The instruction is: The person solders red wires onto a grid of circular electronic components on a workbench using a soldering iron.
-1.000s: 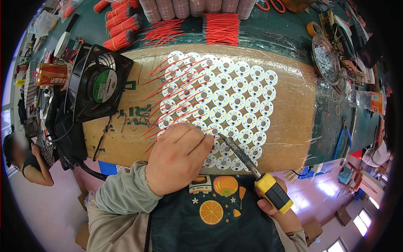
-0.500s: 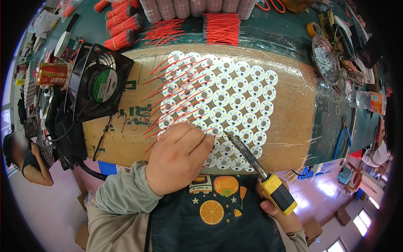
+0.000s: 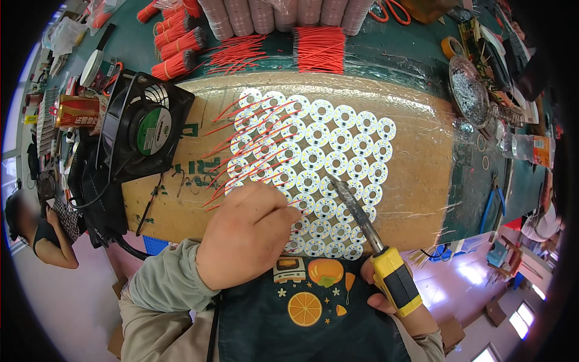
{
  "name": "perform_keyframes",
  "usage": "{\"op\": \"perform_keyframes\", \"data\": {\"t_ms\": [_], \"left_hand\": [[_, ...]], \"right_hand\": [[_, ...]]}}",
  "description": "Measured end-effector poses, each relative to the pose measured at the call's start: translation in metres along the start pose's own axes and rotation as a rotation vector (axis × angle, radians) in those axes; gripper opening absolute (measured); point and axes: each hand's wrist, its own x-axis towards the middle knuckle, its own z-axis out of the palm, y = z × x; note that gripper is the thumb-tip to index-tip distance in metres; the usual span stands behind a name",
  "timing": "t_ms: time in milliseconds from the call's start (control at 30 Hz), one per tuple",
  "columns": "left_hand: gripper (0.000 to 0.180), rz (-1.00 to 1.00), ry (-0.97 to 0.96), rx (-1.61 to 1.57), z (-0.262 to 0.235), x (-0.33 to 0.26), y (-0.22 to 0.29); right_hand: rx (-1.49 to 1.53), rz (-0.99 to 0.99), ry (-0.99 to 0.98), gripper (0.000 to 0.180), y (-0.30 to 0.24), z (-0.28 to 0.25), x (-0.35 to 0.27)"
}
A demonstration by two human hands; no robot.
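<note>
Rows of white ring-shaped LED boards lie side by side on a brown cardboard sheet. Thin red wires stick out leftward from the boards of the left columns. My left hand rests over the lower left boards, thumb and forefinger pinched on a red wire whose end shows at the fingertips. My right hand grips the yellow handle of a soldering iron. Its dark tip points up and left over the middle boards, apart from my left fingertips. Whether the tip touches a board I cannot tell.
A black fan stands on the left. Red wire bundles, a flat stack of red wires and wrapped grey stacks lie behind. To the right are a round metal dish and blue-handled tweezers or pliers. A person sits far left.
The view has shifted, so the boards sit slightly lower in it. Relative to them, the iron's tip has moved away from my left fingertips. My left hand stays at nearly the same board.
</note>
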Motion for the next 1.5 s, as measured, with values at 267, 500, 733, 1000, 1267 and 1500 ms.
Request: {"op": "perform_keyframes", "data": {"t_ms": [267, 500, 733, 1000, 1267, 1500], "left_hand": [[0.029, -0.039, 0.116, 0.080, 0.007, 0.016, -0.011], [0.029, 0.007, 0.145, 0.096, 0.010, 0.015, -0.015], [0.031, 0.031, 0.160, 0.114, 0.014, 0.016, -0.017], [0.030, 0.022, 0.155, 0.102, 0.014, 0.015, -0.017], [0.029, 0.014, 0.149, 0.104, 0.013, 0.015, -0.017], [0.030, 0.011, 0.135, 0.111, 0.011, 0.017, -0.016]], "right_hand": [[-0.053, -0.031, 0.134, 0.050, -0.021, 0.013, 0.018], [-0.198, -0.103, 0.181, 0.044, -0.020, 0.019, 0.019], [0.019, 0.013, 0.185, 0.041, -0.030, 0.020, 0.022], [0.167, 0.158, 0.178, 0.042, -0.032, 0.021, 0.020], [-0.085, 0.042, 0.104, 0.041, 0.002, 0.008, -0.002], [0.399, -0.015, 0.265, 0.042, 0.000, 0.014, 0.000]]}}
